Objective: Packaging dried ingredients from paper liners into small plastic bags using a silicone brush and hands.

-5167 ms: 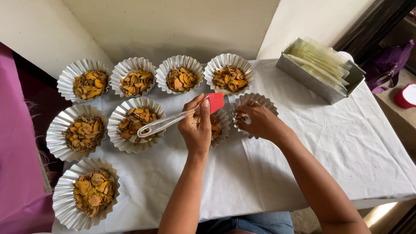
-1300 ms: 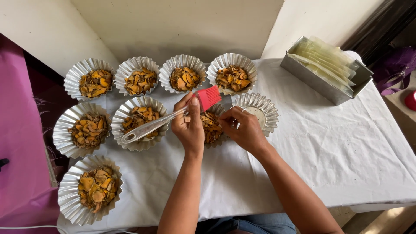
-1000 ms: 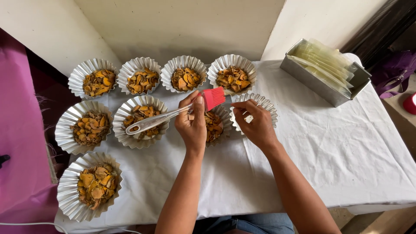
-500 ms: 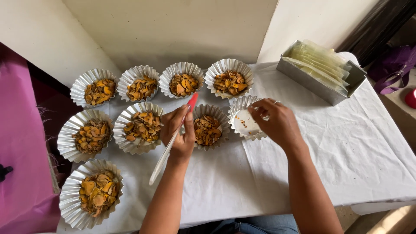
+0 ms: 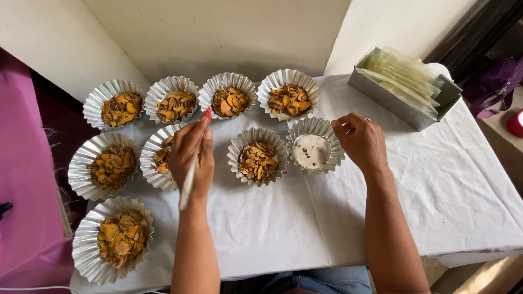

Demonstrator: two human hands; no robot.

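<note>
My left hand (image 5: 192, 157) grips a spatula (image 5: 190, 173) with a red blade and a pale handle, held nearly edge-on over a fluted foil dish (image 5: 153, 163) of orange-brown dried slices. My right hand (image 5: 360, 140) rests on the right rim of a nearly bare foil dish (image 5: 316, 144) with a white base and a few crumbs. Between my hands stands another filled foil dish (image 5: 258, 156).
Several more filled foil dishes line the back (image 5: 287, 97) and left (image 5: 116, 237) of the white-clothed table (image 5: 447, 185). A metal tray of pale flat packets (image 5: 406, 84) stands at the back right. A wall is behind, pink cloth (image 5: 24, 185) at the left.
My left hand has swung left with the spatula, from over the centre dish to the left one. My right hand stayed at the nearly bare dish, now uncovered.
</note>
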